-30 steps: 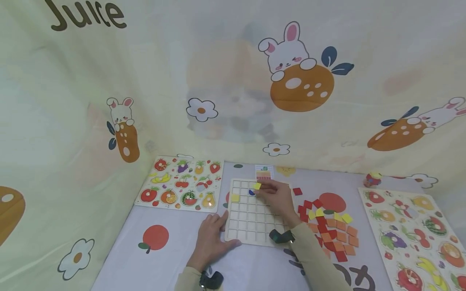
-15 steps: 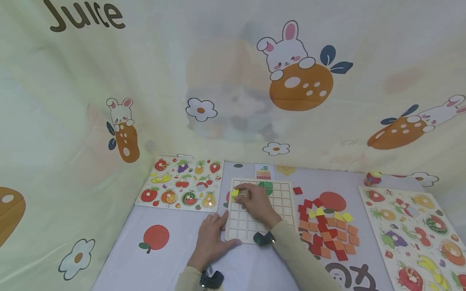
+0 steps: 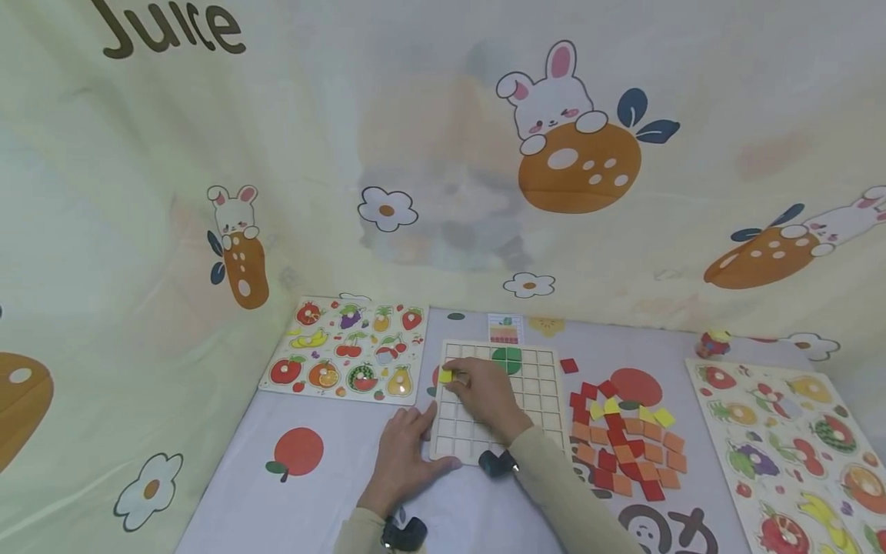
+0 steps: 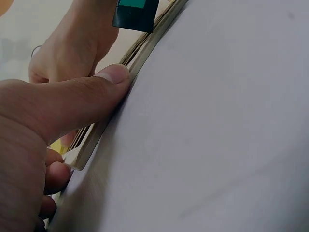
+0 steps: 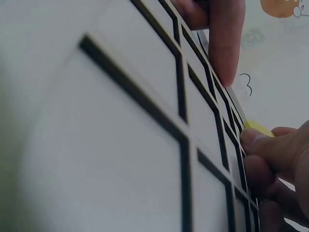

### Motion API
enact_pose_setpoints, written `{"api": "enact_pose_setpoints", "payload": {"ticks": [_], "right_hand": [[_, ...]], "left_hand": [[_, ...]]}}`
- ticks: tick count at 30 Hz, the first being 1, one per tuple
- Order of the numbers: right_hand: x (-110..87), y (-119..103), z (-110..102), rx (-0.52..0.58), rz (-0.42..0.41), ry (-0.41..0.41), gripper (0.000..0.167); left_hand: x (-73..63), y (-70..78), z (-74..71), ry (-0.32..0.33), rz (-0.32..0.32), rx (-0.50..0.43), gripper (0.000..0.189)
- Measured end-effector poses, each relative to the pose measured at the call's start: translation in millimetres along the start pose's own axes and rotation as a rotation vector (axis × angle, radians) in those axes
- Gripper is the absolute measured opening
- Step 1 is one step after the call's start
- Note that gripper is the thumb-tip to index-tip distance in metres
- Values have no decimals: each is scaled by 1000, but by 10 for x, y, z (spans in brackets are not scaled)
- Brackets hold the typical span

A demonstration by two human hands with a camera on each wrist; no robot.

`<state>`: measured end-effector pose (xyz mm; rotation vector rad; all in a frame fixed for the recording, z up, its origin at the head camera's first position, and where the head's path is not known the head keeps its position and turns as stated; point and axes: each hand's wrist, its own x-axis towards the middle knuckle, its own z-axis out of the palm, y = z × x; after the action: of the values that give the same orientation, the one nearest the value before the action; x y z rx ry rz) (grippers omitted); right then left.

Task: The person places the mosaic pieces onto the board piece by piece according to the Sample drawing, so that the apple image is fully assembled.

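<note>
While in the head view the right hand (image 3: 486,394) pinches a yellow square tile (image 3: 446,376) at the left column of the wooden grid board (image 3: 545,394), squaring it to the cell before pressing seems best; this hand leans across, back upward. In the left wrist view, the thumb of the left hand (image 4: 36,121) lies straight along the board's edge. The right wrist view shows the right fingers (image 5: 281,152) holding the tile; its seating, I cannot tell.

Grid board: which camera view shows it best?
The head view: it shows most of the grid board, outline included, though the right hand hides some cells. The left wrist view catches only an edge and corner, with the left hand's thumb on the edge; the right wrist view shows some cells close up, partly blurred.
</note>
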<state>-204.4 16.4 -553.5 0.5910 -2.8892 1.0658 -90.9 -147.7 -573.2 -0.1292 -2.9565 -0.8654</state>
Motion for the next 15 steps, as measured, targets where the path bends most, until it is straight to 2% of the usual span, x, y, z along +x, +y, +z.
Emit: {"api": "enact_pose_setpoints", "payload": {"ticks": [4,15], "right_hand": [[4,-5,2,-43,-14,5,33],[96,-12,-59,-13,23,-108,30]], "left_hand": [[1,6,-7,1,0,2,98],[-1,1,3,7,9,3,98]]}}
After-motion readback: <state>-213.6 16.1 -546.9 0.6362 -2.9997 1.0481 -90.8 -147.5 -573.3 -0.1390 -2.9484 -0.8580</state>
